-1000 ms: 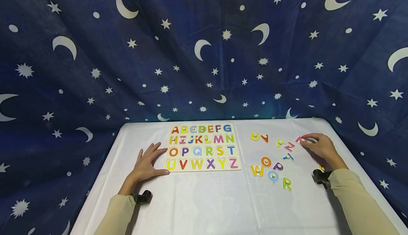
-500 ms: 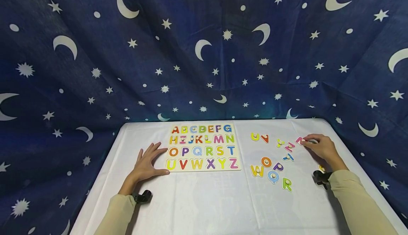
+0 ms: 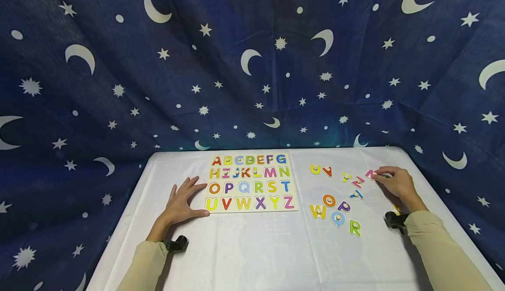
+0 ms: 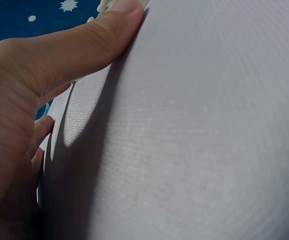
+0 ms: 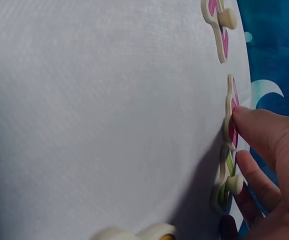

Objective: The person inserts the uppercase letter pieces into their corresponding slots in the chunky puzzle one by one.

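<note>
A cream alphabet puzzle board lies on the table, with knobbed letters in its upper rows and printed letters showing in the lower ones. At its left edge my left hand rests with fingers spread, the thumb at the near corner and the index fingertip higher along the side. Over on the right, my right hand pinches a pink letter piece between thumb and fingers; in the right wrist view the thumb covers its middle. A green letter piece with a wooden knob lies right beside those fingers.
Loose knobbed letters lie right of the board: U, V, Y, Z, T, O, P, W, Q and R. A yellow piece is partly hidden by the right wrist.
</note>
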